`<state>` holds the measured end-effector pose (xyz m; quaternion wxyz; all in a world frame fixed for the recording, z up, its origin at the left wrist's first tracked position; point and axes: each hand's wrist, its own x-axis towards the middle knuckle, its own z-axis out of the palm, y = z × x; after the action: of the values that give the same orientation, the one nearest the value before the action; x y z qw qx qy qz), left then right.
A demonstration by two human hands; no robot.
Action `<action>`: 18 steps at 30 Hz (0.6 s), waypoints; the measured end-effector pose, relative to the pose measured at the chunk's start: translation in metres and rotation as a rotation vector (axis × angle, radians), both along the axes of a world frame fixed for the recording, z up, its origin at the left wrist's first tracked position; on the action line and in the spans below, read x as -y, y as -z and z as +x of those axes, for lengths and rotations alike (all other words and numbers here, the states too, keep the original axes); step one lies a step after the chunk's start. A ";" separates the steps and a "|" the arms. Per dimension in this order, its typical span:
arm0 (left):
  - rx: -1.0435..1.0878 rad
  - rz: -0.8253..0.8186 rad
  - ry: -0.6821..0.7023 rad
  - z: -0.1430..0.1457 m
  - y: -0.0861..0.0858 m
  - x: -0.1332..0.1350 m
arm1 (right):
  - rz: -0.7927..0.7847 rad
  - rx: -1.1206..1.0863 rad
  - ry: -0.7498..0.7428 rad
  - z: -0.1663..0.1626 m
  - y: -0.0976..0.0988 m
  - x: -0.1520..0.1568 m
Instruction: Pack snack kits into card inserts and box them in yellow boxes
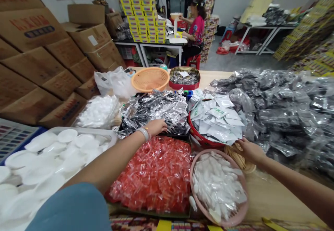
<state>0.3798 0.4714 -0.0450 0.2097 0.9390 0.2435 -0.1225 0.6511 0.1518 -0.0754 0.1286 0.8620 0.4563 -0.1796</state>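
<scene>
My left hand reaches over the near edge of a pile of silver-and-black foil packets. Its fingers are stretched out and touch the packets; the fingertips are partly hidden. My right hand is bent round thin wooden sticks, beside a red tub heaped with white sachets. How many sticks it grips is unclear. Below my left forearm lies a tray of red-wrapped packets. A pink basket of wrapped white plastic spoons stands near my right hand.
White dishes fill a bin at left. Clear-bagged dark items are heaped at right. Behind are an orange basket and a red tin. Cartons line the left wall. A co-worker sits beside stacked yellow boxes.
</scene>
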 end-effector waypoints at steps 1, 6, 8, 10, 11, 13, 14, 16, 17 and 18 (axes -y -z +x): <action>0.033 -0.006 -0.038 0.006 -0.003 -0.002 | -0.013 0.050 -0.020 -0.008 -0.011 0.001; 0.212 -0.033 -0.467 0.072 -0.007 -0.008 | -0.023 -0.183 -0.204 -0.084 -0.032 0.005; 0.206 -0.039 -0.563 0.101 0.002 -0.008 | -0.046 -0.261 -0.248 -0.114 -0.019 0.000; 0.220 -0.062 -0.628 0.120 0.013 -0.010 | -0.093 -0.258 -0.271 -0.133 -0.002 -0.008; 0.239 -0.074 -0.647 0.124 0.018 -0.013 | -0.114 -0.259 -0.287 -0.138 0.005 -0.011; 0.289 -0.100 -0.663 0.121 0.022 -0.020 | -0.133 -0.271 -0.327 -0.138 0.010 -0.018; 0.314 -0.116 -0.667 0.115 0.020 -0.024 | -0.142 -0.279 -0.343 -0.136 0.008 -0.020; 0.349 -0.155 -0.660 0.098 0.011 -0.026 | -0.144 -0.299 -0.344 -0.127 0.000 -0.023; 0.357 -0.179 -0.647 0.088 0.004 -0.025 | -0.126 -0.313 -0.328 -0.123 -0.005 -0.024; 0.363 -0.207 -0.632 0.079 -0.003 -0.020 | -0.099 -0.333 -0.303 -0.119 -0.010 -0.024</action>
<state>0.4592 0.4916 -0.0415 0.3704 0.7978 0.4665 0.0928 0.5324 0.1753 -0.0658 0.1193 0.7346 0.5862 -0.3202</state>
